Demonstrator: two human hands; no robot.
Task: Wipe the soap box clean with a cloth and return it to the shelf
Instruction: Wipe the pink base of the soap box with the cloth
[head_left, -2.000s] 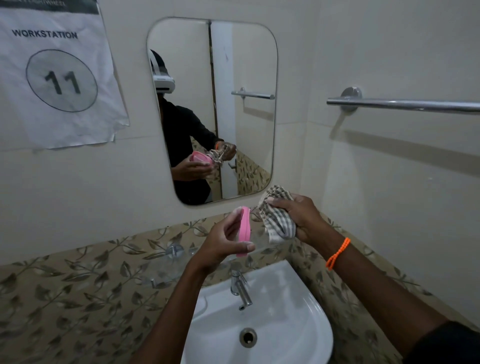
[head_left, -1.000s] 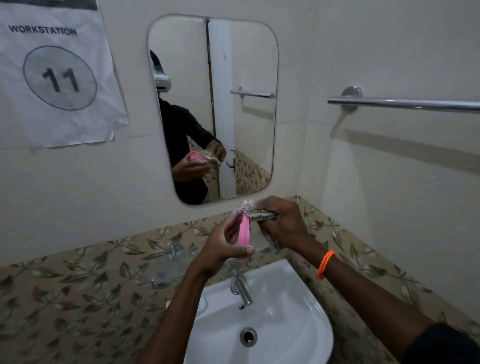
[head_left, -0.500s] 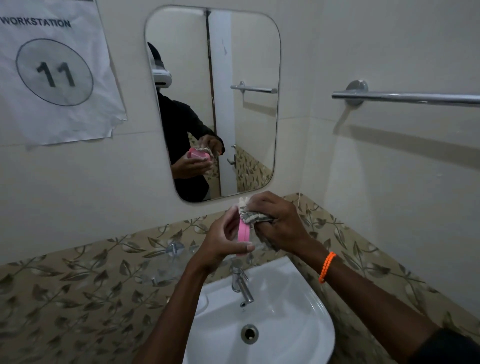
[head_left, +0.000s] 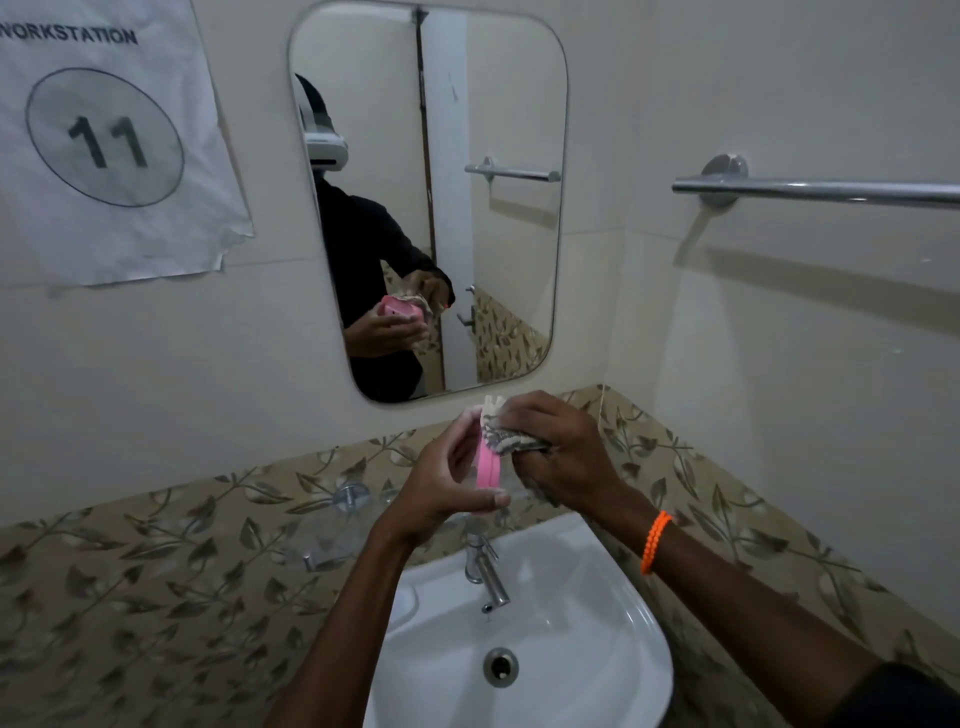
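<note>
arms: bare forearms | right wrist: orange beaded bracelet (head_left: 654, 540) | right upper arm: dark sleeve (head_left: 904, 696)

From my remote view, the only readable text sits on a wrinkled white paper sign (head_left: 111, 140) fixed to the wall at upper left, just beside the mirror (head_left: 498, 156). Across its top I read "WORKSTATION" in dark capitals, the first letter partly cut by the frame's edge, and below that the number "11" inside a thin drawn circle. I find no lettering or brand that I can read anywhere else.
</note>
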